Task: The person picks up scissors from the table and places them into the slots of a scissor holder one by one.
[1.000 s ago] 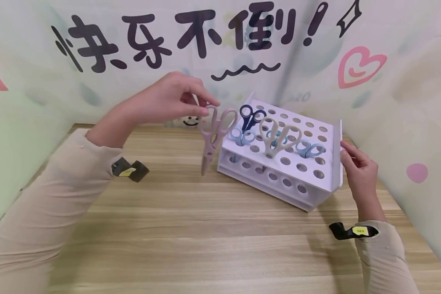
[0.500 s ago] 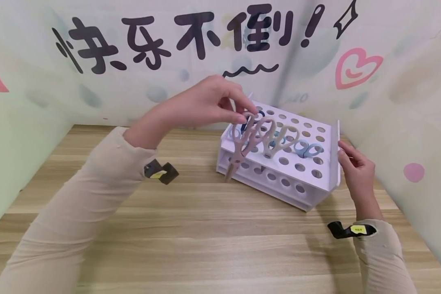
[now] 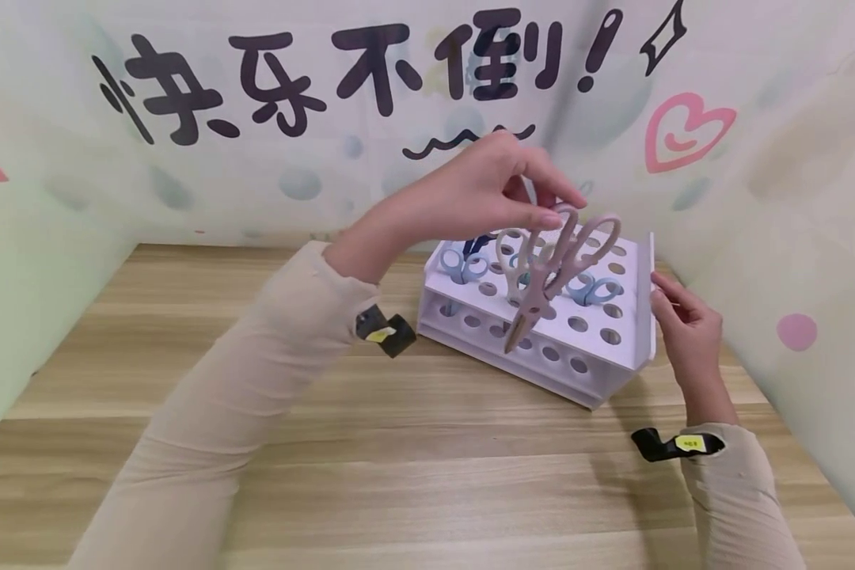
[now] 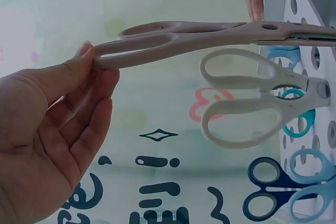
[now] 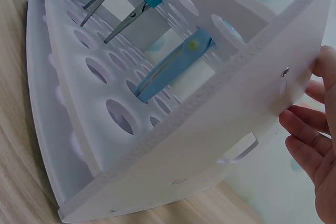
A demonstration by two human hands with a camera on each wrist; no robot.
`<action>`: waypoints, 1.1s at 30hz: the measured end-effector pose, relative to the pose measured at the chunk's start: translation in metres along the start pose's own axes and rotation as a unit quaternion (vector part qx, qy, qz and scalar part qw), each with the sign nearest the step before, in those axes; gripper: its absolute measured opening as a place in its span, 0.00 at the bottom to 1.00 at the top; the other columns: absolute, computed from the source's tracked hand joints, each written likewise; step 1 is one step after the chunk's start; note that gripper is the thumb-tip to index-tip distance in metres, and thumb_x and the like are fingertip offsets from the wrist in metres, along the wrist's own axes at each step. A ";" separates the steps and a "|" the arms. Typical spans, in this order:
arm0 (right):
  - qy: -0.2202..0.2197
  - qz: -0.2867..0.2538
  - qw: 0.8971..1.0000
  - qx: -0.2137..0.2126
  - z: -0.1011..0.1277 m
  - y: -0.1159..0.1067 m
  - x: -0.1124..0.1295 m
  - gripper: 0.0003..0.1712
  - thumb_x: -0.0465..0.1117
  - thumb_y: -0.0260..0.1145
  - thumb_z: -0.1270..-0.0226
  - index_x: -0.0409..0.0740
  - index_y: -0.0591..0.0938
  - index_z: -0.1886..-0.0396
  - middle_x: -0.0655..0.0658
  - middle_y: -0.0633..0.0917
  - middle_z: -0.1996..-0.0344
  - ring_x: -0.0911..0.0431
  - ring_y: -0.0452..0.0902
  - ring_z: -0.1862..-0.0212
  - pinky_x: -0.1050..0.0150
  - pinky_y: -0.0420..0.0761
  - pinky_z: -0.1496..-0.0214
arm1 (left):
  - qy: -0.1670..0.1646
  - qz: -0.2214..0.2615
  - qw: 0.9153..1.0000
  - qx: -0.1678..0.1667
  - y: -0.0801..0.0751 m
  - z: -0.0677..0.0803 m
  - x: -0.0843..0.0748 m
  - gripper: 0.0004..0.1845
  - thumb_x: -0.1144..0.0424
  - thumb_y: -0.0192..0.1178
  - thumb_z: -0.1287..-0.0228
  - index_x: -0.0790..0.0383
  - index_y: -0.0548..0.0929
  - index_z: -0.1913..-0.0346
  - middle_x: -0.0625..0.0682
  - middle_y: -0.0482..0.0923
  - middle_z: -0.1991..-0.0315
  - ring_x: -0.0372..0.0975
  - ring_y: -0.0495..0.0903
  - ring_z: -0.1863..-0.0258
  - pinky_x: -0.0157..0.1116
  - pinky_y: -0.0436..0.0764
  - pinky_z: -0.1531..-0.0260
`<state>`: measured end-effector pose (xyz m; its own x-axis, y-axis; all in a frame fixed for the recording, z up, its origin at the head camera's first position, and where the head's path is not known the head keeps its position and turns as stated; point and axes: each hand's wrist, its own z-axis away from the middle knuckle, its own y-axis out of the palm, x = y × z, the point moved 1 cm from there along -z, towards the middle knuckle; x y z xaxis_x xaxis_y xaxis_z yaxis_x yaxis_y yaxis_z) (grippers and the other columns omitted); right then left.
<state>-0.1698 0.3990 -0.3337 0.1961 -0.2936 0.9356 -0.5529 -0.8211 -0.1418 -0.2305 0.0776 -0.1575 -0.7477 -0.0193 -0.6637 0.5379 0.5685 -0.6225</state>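
Note:
My left hand (image 3: 495, 190) pinches one handle loop of a dusty-pink pair of scissors (image 3: 534, 294), whose blades hang down and overlap the front of the white perforated rack (image 3: 590, 349). White scissors (image 4: 317, 92) stand in the rack close beside the pink pair in the left wrist view. Also standing in it are dark blue scissors (image 4: 281, 184), teal scissors (image 4: 310, 121) and two light blue pairs, one at left (image 3: 461, 271) and one at right (image 3: 587, 294). My right hand (image 3: 698, 340) touches the rack's right side panel (image 3: 644, 317), fingertips on its outer face.
The rack stands at an angle on the wooden table (image 3: 413, 459), towards the back right. Behind it hangs a printed cloth backdrop (image 3: 313, 178) with large characters, and more cloth (image 3: 812, 237) closes off the right side. Several holes of the rack hold no scissors.
My left hand has carried the pink scissors rightward, from beside the rack's left end to over its front middle. The right hand stays at the side panel.

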 end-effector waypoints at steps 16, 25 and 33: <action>0.001 -0.030 1.000 -0.005 -0.001 0.002 0.000 0.17 0.34 0.64 0.41 0.39 0.81 0.50 0.55 0.83 0.63 0.63 0.75 0.66 0.80 0.74 0.66 | -0.016 0.064 0.995 -0.073 0.011 -0.043 0.002 0.14 0.70 0.62 0.43 0.66 0.81 0.52 0.50 0.81 0.56 0.38 0.78 0.69 0.29 0.76 0.66; -0.008 -0.033 0.999 -0.006 -0.002 0.004 -0.002 0.17 0.34 0.64 0.41 0.39 0.81 0.50 0.54 0.83 0.63 0.62 0.75 0.65 0.79 0.74 0.66 | -0.065 0.043 0.991 -0.107 0.028 -0.053 0.016 0.15 0.67 0.61 0.42 0.61 0.81 0.50 0.47 0.80 0.60 0.34 0.75 0.63 0.24 0.74 0.64; -0.007 -0.035 0.999 -0.011 -0.002 0.003 -0.002 0.17 0.33 0.64 0.41 0.38 0.81 0.51 0.55 0.83 0.62 0.63 0.75 0.66 0.79 0.74 0.67 | -0.081 0.046 0.987 -0.130 0.030 -0.055 0.024 0.15 0.64 0.62 0.42 0.59 0.82 0.51 0.46 0.79 0.62 0.31 0.73 0.62 0.22 0.73 0.63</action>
<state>-0.1738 0.3980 -0.3355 0.2450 -0.2429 0.9386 -0.5550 -0.8290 -0.0697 -0.2538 0.1397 -0.1691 -0.6171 -0.0758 -0.7833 0.4678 0.7650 -0.4426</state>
